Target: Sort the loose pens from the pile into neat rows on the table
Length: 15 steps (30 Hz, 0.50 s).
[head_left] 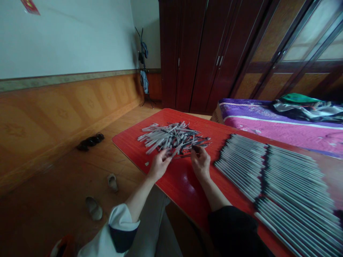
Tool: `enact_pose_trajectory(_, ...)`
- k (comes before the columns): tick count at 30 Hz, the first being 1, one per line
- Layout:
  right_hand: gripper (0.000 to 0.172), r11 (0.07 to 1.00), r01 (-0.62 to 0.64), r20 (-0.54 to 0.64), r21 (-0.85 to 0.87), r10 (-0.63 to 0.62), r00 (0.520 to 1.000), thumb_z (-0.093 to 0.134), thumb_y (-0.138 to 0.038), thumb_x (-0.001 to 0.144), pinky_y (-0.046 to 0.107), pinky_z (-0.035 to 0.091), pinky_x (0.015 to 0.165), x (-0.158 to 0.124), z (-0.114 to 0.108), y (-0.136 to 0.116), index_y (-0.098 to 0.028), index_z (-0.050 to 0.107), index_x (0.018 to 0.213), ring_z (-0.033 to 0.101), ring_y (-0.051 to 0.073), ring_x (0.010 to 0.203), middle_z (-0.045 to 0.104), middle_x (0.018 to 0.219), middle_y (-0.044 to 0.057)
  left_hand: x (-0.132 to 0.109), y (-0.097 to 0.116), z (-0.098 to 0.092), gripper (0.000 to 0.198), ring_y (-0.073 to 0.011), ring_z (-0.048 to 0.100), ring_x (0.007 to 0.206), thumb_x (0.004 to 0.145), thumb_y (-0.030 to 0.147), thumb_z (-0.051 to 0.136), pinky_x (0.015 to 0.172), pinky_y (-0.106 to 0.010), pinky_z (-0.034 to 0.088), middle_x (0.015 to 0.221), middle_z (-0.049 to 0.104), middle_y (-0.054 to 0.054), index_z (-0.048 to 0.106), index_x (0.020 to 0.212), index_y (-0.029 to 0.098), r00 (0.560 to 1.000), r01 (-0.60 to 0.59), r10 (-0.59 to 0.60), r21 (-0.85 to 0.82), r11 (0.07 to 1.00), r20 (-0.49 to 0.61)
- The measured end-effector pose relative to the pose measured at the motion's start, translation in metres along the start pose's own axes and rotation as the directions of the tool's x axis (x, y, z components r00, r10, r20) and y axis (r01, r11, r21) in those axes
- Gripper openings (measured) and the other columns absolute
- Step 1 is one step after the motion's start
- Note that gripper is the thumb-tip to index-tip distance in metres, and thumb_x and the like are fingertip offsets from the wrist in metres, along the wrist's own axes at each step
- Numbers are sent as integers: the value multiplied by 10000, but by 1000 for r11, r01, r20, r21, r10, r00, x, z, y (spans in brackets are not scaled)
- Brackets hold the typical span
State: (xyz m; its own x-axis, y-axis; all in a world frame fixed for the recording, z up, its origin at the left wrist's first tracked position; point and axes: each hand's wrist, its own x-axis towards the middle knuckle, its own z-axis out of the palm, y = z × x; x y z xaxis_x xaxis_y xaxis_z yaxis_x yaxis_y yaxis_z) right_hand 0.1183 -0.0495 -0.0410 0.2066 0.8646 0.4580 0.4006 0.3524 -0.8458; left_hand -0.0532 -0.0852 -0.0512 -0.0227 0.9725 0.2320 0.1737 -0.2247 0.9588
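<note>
A loose pile of thin grey and black strips (171,135) lies on the far left part of the red table (182,184). My left hand (160,164) is at the pile's near edge, its fingers closed on a light grey strip (176,150). To its right, my right hand (200,160) has its fingers curled together beside the pile; a small dark thing shows at the fingertips, too small to make out. Rows of long grey sticks with black ends (242,164) lie side by side on the table's right part.
A bed (257,119) with purple and pink covers stands beyond the table. Dark wardrobes (198,53) line the back, near a coat stand (144,67). Slippers (93,208) and black shoes (90,142) lie on the floor at left.
</note>
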Motion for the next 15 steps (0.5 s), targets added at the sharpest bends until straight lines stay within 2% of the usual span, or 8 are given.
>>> enact_pose_trajectory(4, 285, 968, -134, 21, 214, 132, 991, 564, -372, 729, 309, 483, 653, 3, -1, 2, -150, 623, 898, 612, 182, 689, 677, 785, 71, -4, 8, 6, 408, -164, 612, 951, 823, 160, 462, 803, -272, 507, 1077, 633, -100, 484, 1229, 122, 996, -40, 39, 18, 999, 76)
enact_pose_trajectory(8, 284, 861, -287, 162, 420, 239, 957, 632, -370, 660, 276, 480, 566, 5, 3, 9, -155, 613, 844, 600, 159, 615, 661, 706, 37, -6, 14, 6, 436, -157, 592, 965, 827, 118, 432, 842, -279, 487, 1110, 609, -88, 455, 1260, 163, 994, -66, 54, 116, 991, 98)
enact_pose_trajectory(11, 284, 794, -389, 264, 468, 295, 918, 652, -351, 629, 245, 431, 447, 5, 6, 11, -164, 595, 835, 535, 126, 483, 631, 610, 0, -7, 15, 4, 484, -154, 588, 933, 829, 113, 430, 822, -281, 490, 1077, 606, -71, 417, 1304, 204, 993, -71, 52, 188, 980, 103)
enact_pose_trajectory(15, 447, 791, -450, 398, 414, 287, 871, 639, -294, 605, 211, 329, 361, 5, 6, 7, -148, 574, 1022, 431, 84, 367, 616, 548, -39, -2, 19, 3, 358, -165, 580, 950, 849, 142, 390, 874, -289, 463, 1009, 620, -55, 616, 1120, 201, 983, -113, 68, 267, 957, 171)
